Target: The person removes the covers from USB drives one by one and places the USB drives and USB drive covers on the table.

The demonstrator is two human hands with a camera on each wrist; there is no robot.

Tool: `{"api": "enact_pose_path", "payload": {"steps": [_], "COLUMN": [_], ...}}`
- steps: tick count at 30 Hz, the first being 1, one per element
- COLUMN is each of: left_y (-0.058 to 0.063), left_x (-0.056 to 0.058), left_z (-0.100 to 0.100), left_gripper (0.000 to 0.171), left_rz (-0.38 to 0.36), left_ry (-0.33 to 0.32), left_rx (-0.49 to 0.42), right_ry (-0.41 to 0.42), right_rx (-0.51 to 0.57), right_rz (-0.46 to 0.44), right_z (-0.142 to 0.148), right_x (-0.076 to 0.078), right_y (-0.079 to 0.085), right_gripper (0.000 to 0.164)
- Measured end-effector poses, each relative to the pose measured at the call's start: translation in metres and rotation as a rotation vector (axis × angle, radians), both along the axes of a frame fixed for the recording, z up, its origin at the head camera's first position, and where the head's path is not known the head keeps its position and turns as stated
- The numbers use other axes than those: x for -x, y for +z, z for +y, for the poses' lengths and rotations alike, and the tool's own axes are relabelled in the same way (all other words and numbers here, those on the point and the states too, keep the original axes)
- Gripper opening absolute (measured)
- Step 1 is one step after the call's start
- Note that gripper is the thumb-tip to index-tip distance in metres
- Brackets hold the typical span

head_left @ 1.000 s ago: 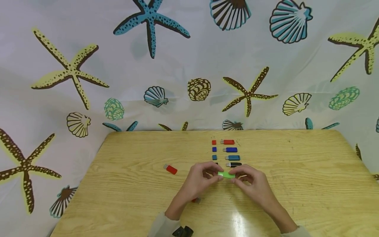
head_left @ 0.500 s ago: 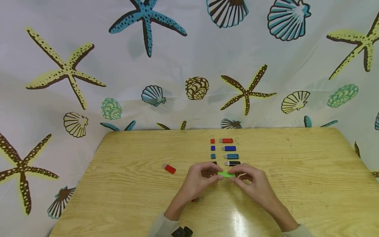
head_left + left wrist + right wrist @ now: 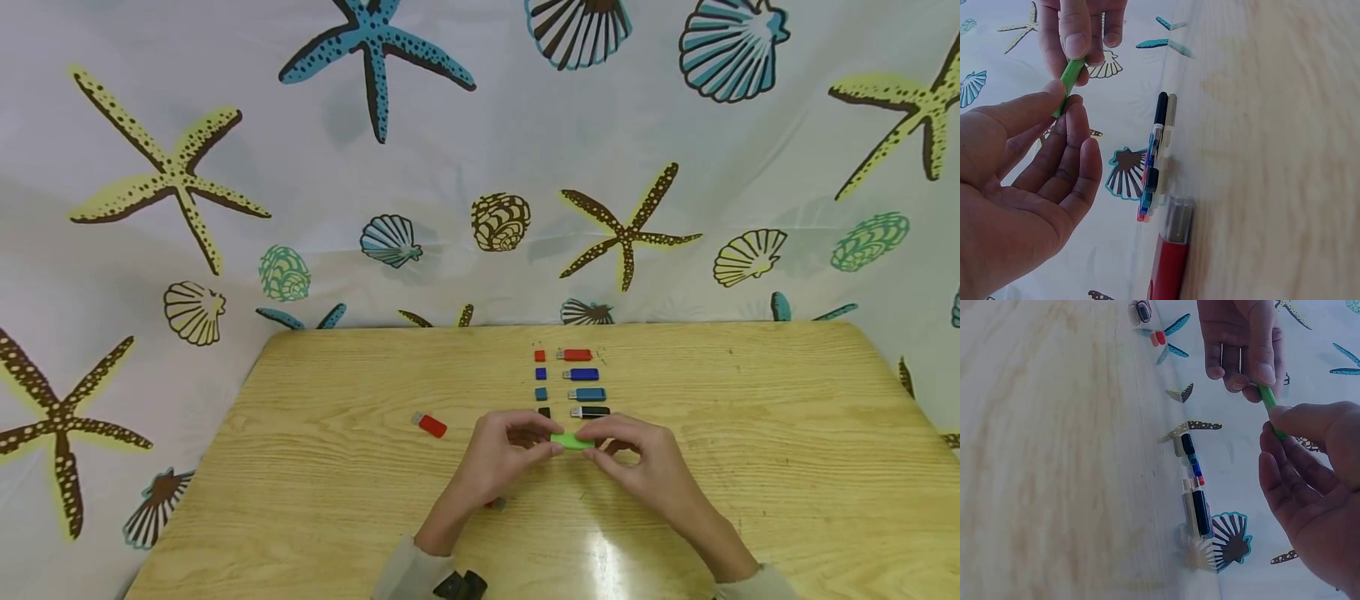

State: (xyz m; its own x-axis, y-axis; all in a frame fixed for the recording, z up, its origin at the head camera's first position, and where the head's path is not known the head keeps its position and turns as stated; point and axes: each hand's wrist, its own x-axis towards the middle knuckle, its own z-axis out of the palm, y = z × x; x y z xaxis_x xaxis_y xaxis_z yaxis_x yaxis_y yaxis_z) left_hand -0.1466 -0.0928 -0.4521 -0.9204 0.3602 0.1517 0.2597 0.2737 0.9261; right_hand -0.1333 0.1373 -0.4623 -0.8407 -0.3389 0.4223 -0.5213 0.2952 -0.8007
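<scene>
Both hands hold a bright green USB stick (image 3: 572, 441) above the table, level in the head view. My left hand (image 3: 497, 457) pinches its left end between thumb and fingers. The right hand (image 3: 647, 460) pinches the other end the same way. No metal plug shows on the green stick (image 3: 1071, 78); fingertips cover its ends. Just beyond the hands lie uncapped USB sticks in black (image 3: 592, 412), teal (image 3: 588, 394), blue (image 3: 582, 375) and red (image 3: 576, 355). Their small caps, such as the black cap (image 3: 544, 412) and red cap (image 3: 540, 356), sit to the left.
A red USB stick (image 3: 432, 425) with its metal plug bare lies left of the hands. Another small red piece (image 3: 495, 504) is partly hidden by the left wrist. The wooden table (image 3: 337, 500) ends at a patterned cloth (image 3: 442, 167) behind.
The head view has shifted slightly, and more of the black cap shows. Both hands keep hold of the green USB stick in nearly the same place.
</scene>
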Motion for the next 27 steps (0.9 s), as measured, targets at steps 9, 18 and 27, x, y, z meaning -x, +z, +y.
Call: {"api": "enact_pose_path", "payload": {"steps": [9, 18, 27], "left_y": [0.000, 0.001, 0.001], "left_x": [-0.001, 0.002, 0.007], "left_z": [-0.002, -0.016, -0.034], "left_gripper": [0.014, 0.016, 0.018], "left_rz": [0.002, -0.013, -0.017], "left_ry": [-0.006, 0.031, 0.049], "left_rx": [-0.016, -0.018, -0.058], "right_ry": [-0.006, -0.011, -0.075], "right_rx": [-0.029, -0.025, -0.041], "right_rz": [0.074, 0.089, 0.050], "right_z": [0.000, 0.007, 0.019], "right_x": [0.000, 0.002, 0.005], "right_y": [0.002, 0.007, 0.008], "right_gripper": [0.024, 0.023, 0.021]}}
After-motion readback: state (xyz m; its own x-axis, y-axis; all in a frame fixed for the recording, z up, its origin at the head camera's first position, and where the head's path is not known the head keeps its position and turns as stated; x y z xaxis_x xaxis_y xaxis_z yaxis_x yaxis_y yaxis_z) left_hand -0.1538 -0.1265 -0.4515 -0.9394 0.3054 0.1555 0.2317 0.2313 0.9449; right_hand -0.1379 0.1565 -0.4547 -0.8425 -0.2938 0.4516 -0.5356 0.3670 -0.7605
